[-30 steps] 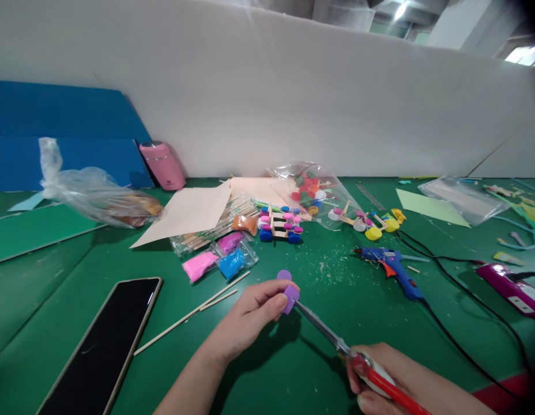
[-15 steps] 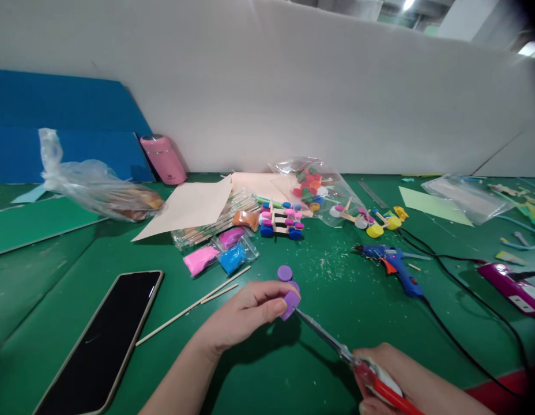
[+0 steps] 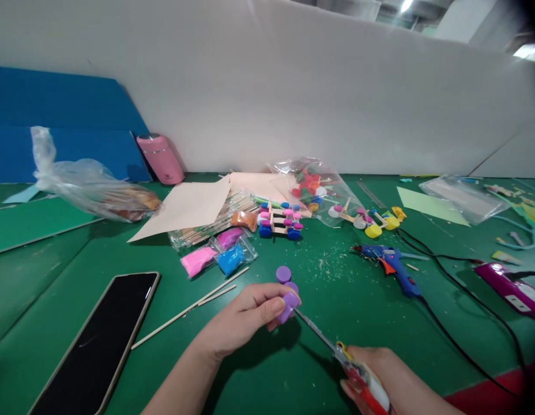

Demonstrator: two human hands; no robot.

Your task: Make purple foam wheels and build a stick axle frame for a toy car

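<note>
Low over the green tabletop [image 3: 358, 311], near the middle: a small purple piece [image 3: 288, 307], smooth and chunky, pinched between thumb and fingers of the left hand [image 3: 252, 314]. Tip of a slim metal tool [image 3: 321, 334] set against its lower side (whether it pierces the surface, cannot tell). Right hand [image 3: 392, 374] wrapped round the tool's red-and-white grip. Just past the left fingertips, two round purple discs [image 3: 283, 274], matt-looking. Left of that hand, two thin pale sticks [image 3: 185, 311] lying aslant; then a flat, glossy-faced phone [image 3: 94, 346]. Farther back, soft clear packets [image 3: 231, 259] (pink, blue) and a wooden model [image 3: 279, 222] with blue wheels. Pale crumbs [image 3: 326, 265] scattered toward a hard-shelled blue glue gun [image 3: 403, 276], cord trailing.
</note>
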